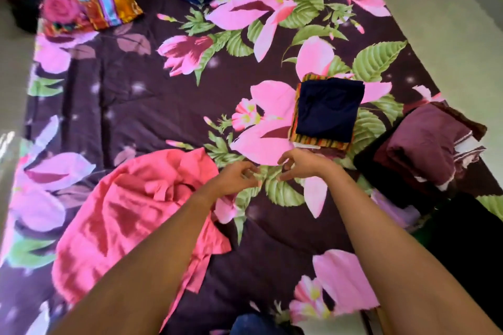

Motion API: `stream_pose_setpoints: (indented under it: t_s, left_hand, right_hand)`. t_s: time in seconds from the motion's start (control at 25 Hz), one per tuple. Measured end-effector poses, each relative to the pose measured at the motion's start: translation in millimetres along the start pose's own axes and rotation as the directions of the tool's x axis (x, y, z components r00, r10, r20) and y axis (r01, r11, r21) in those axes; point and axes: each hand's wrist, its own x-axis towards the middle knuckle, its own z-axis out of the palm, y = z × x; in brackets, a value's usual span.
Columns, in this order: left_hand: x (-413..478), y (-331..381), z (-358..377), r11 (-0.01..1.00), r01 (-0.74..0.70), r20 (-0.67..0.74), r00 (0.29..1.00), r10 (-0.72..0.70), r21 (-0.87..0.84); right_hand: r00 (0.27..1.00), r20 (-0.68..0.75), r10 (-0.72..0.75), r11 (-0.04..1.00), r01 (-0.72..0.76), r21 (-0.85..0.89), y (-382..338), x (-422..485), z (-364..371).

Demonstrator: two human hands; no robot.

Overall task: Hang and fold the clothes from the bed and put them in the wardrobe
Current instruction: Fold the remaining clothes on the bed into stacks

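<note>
Hovering mid-frame, left hand (239,177) and right hand (296,164) showed each grip spread and empty, seemingly poised for the crumpled pink garment (130,212).

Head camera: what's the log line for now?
left hand: open, empty | right hand: open, empty | pink garment: unfolded | navy garment: folded, stacked

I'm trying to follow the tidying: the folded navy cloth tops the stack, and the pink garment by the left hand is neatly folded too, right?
Not quite. The head view shows the pink garment by the left hand lying crumpled, not folded. The folded navy cloth does top the stack.
</note>
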Motion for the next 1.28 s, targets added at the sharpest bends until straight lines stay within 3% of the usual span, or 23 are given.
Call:
stream_pose_setpoints:
  t_s: [0.08,0.32,0.68,0.92,1.08,1.28]
  left_hand:
    - [-48.3,-26.3,-13.3,0.998,0.033,-0.076,0.997,-0.03,0.046]
    - [-154.1,-106.2,-38.2,0.989,0.14,-0.104,0.986,-0.134,0.055]
    - [-237.0,-212.5,-61.2,0.946,0.303,-0.163,0.934,-0.318,-0.111]
    - [-246.8,-281.4,-22.0,0.885,0.413,-0.091,0.894,-0.439,-0.215]
    - [-238.8,-299.4,17.6,0.872,0.428,-0.088,0.884,-0.458,-0.236]
    - [-223.5,-307.6,82.4,0.868,0.482,-0.123,0.86,-0.495,-0.123]
  right_hand:
    - [0.999,-0.005,-0.054,0.998,0.054,-0.037,-34.0,-11.6,27.6]
    - [0.983,0.049,-0.175,0.977,0.18,-0.115,-126.3,-16.3,109.4]
    - [0.977,0.171,-0.125,0.986,0.142,-0.091,-213.8,31.5,208.2]
    - [0.964,0.259,-0.054,0.991,0.083,-0.103,-209.6,67.6,292.5]
    - [0.961,0.255,-0.105,0.968,0.158,-0.195,-192.7,71.8,324.3]
    - [0.955,0.264,-0.135,0.918,0.221,-0.33,-156.3,68.3,357.4]
